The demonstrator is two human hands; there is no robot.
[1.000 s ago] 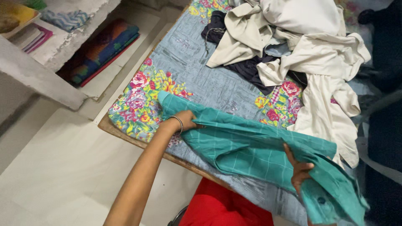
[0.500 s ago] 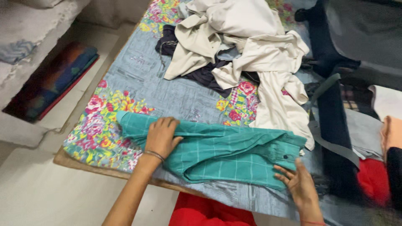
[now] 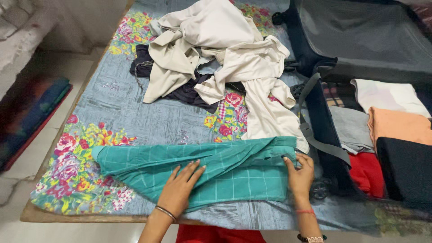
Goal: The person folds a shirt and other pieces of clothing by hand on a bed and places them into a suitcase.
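Observation:
A teal checked shirt (image 3: 225, 168) lies folded lengthwise across the near edge of a bed covered by a blue floral sheet (image 3: 135, 121). My left hand (image 3: 180, 189) rests flat on the shirt's middle, fingers spread. My right hand (image 3: 300, 173) pinches the shirt's right end near the collar.
A heap of cream and dark clothes (image 3: 220, 58) lies further back on the bed. An open dark suitcase (image 3: 360, 90) at the right holds folded white, orange, black, grey and red garments. Folded blankets (image 3: 31, 112) lie on the floor at left.
The shirt has come down flat onto the bed and shifted left. My left hand slid to its middle; my right hand took hold of its right end. The view swung right.

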